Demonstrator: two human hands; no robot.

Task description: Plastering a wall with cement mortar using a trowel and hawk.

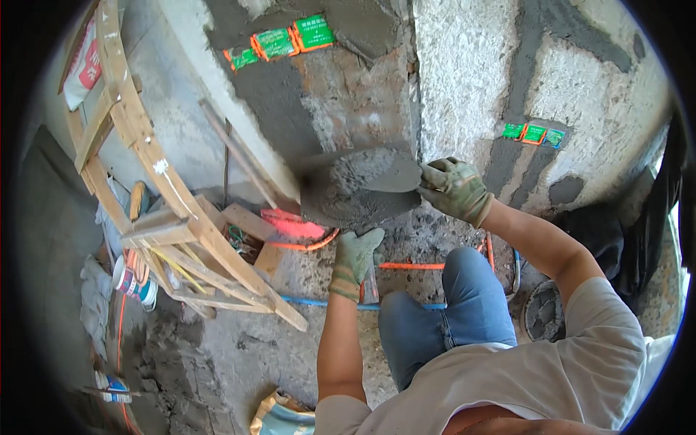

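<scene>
My left hand (355,259), in a pale green work glove, is closed beneath a plasterer's hawk (315,196) and bears it up in front of the wall. Wet grey mortar (355,206) lies heaped on the hawk. My right hand (458,190), gloved alike, grips a trowel (397,176) from the right; its blade lies over the mortar, with some grey mix on it. The trowel's handle is mostly hidden in my fingers, and the hawk's handle is hidden by my left glove.
A wooden ladder-like frame (163,170) leans at the left, near a paint bucket (134,281). Green-covered wall boxes (275,43) sit in patched walls. Orange pipe (412,266) and blue pipe (304,301) cross the floor. A mortar-smeared bucket (544,312) stands at my right; a sack (283,415) lies below.
</scene>
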